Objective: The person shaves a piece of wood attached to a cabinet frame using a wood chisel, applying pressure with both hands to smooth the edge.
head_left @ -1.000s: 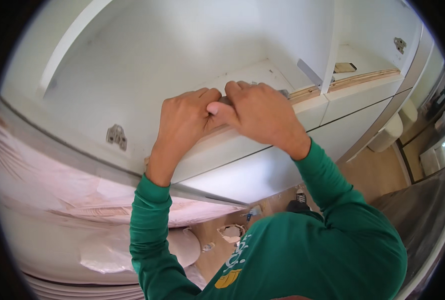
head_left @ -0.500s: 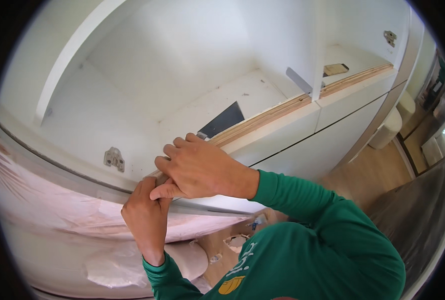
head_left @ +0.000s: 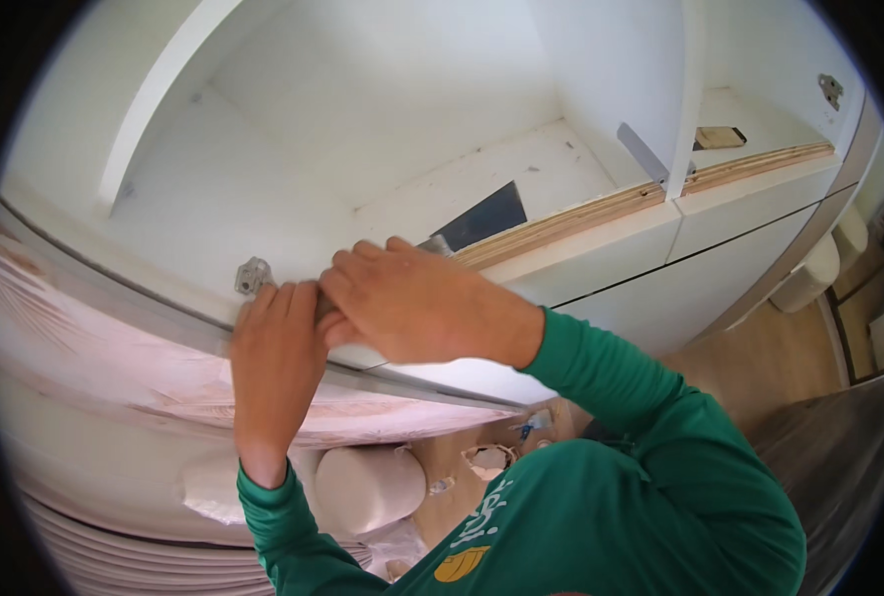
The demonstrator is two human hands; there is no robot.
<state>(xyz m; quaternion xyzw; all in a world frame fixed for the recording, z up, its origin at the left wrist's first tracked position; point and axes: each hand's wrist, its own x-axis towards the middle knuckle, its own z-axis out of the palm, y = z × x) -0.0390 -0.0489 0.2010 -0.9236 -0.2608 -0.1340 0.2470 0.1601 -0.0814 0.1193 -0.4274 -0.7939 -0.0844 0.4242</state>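
At the left end of the white cabinet's (head_left: 571,233) front edge, both hands lie close together. My left hand (head_left: 281,338) is bent over the edge beside a metal hinge plate (head_left: 253,275), its fingers together and its thumb hidden. Next to it, my right hand (head_left: 412,298) is closed, fingers curled over the edge. A bit of grey-brown material shows between the hands; what they grip is hidden. Just beyond my right knuckles, a dark, flat, angular plate (head_left: 486,217) lies on the cabinet floor with a grey metal piece (head_left: 436,244) at its near end.
Bare layered plywood (head_left: 581,221) runs along the front edge to the right. A grey metal strip (head_left: 642,157) leans by the upright divider. Beyond it lies a phone-like tan object (head_left: 720,138). Plastic sheeting (head_left: 144,368) hangs at left; a rounded pale stool (head_left: 370,487) stands below.
My view has shifted, so the cabinet sits further right and higher. My left hand has moved up beside the hinge plate, and my right thumb no longer lies across it.
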